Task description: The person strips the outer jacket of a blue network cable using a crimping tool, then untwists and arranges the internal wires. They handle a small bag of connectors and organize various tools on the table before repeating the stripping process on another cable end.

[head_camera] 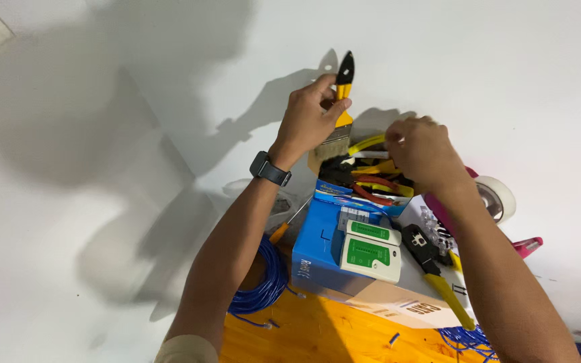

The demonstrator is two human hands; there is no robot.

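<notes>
White wall backs an orange surface (317,329). Above the blue box (317,252), the left hand (307,117) closes around a yellow-handled paintbrush (337,121), apparently lifting it from the tool pile (371,176). The right hand (421,151) curls over those tools, its hold unclear; clearing the brush looks next.

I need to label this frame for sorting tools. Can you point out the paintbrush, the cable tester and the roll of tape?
paintbrush (342,101): head view, on its yellow handle above the left hand.
cable tester (370,255): head view, on its green face.
roll of tape (501,197): head view, on its white outer rim.
</notes>
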